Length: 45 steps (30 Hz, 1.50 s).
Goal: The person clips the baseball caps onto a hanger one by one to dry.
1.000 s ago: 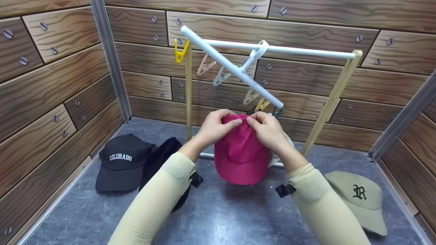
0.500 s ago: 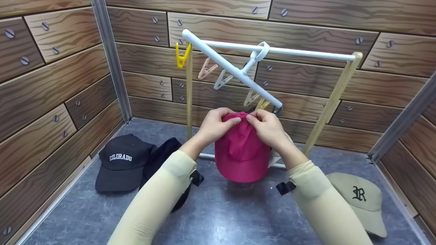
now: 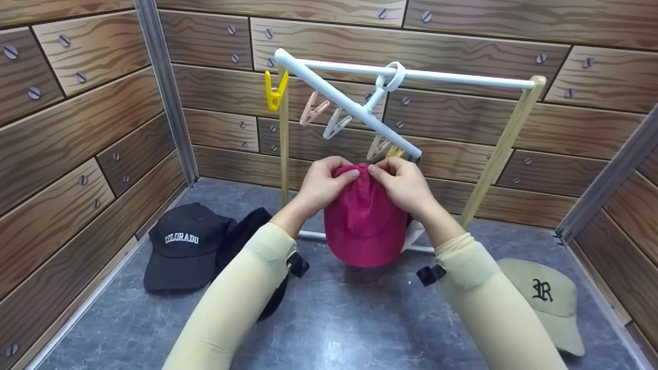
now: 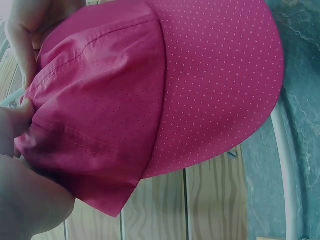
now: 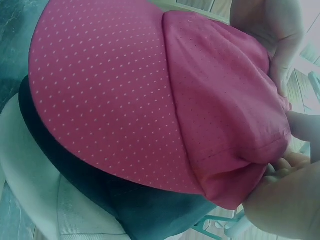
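A magenta baseball cap (image 3: 365, 221) hangs between both hands, brim down and front toward me. My left hand (image 3: 325, 185) pinches its crown beside the top button, thumb on the near side. On the other side of the button my right hand (image 3: 408, 189) pinches the crown the same way, and the fabric folds between them. Just above and behind hangs a light-blue hanger bar (image 3: 349, 103) with clothespins, including a yellow one (image 3: 276, 92) and a pale one (image 3: 337, 124). Behind the brim, a dark cap (image 5: 145, 202) and a whitish cap (image 5: 30, 165) show in the right wrist view.
The hanger hooks over a rack's white top rail (image 3: 462, 78) between wooden posts (image 3: 504, 149). A black COLORADO cap (image 3: 185, 246) lies at left, overlapping another dark cap (image 3: 241, 234). At right lies a khaki cap (image 3: 550, 293). Wood-patterned walls (image 3: 462, 31) enclose the grey floor.
Both hands have lifted the magenta cap a little, toward the hanger's lower end. The hanger bar has tilted slightly, its left end lower and its right end a bit higher.
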Available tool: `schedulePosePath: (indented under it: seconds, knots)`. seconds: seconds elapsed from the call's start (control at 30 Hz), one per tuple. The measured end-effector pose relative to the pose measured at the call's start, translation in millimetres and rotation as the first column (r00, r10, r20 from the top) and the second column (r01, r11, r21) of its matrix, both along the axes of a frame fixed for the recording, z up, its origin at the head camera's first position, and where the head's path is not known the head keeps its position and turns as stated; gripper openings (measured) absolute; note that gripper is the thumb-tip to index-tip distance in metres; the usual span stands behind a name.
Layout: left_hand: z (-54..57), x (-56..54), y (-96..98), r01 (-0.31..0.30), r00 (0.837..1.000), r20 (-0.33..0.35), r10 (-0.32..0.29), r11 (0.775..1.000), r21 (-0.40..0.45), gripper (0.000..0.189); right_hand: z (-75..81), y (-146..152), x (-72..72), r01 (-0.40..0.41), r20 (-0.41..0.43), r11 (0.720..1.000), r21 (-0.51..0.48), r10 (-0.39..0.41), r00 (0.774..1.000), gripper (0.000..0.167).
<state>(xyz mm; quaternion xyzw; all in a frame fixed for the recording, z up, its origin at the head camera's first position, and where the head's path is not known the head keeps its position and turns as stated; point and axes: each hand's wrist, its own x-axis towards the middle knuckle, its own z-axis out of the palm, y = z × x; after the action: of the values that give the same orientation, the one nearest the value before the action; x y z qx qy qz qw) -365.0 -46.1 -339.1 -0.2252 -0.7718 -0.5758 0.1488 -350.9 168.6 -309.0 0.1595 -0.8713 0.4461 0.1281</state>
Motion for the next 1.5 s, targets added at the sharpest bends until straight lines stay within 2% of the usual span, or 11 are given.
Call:
schedulePosePath:
  seconds: [0.23,0.53,0.7,0.83,1.07,1.27,1.4,1.5]
  knots:
    - [-0.2,1.5,-0.1,0.027,1.0,0.011,-0.027,0.999,0.026,0.013,4.7,-6,-5.6,0.139,0.046,0.989,-0.041,-0.138,0.989,0.049]
    - [-1.3,2.6,0.8,0.05,0.999,0.002,-0.05,0.998,0.046,0.013,12.7,-17,-13.5,0.205,0.025,0.971,-0.126,-0.204,0.979,0.052]
    - [-3.2,2.6,0.3,0.056,0.998,0.001,-0.056,0.998,0.025,0.013,14.2,-24,-17.5,0.228,0.034,0.957,-0.181,-0.226,0.974,0.054]
    - [-3.6,1.8,-0.1,0.058,0.998,-0.009,-0.058,0.998,-0.002,0.013,15.3,-27,-19.0,0.232,0.032,0.942,-0.242,-0.231,0.972,0.052]
    - [-1.6,1.6,-1.4,0.069,0.998,0.01,-0.069,0.998,-0.004,0.015,15.2,-28,-19.4,0.184,0.065,0.913,-0.365,-0.172,0.983,0.047]
    - [0.4,1.8,-2.2,0.083,0.996,0.013,-0.083,0.996,-0.011,0.017,16.4,-27,-20.1,0.164,0.106,0.896,-0.412,-0.132,0.986,0.049]
    - [0.2,0.5,-2.7,0.098,0.994,0.034,-0.099,0.995,0.03,0.018,17.3,-28,-18.7,0.16,0.107,0.889,-0.43,-0.126,0.986,0.048]
    - [-0.8,0.0,-3.8,0.103,0.993,0.051,-0.107,0.992,0.077,0.017,17.3,-29,-17.2,0.136,0.126,0.869,-0.477,-0.086,0.988,0.043]
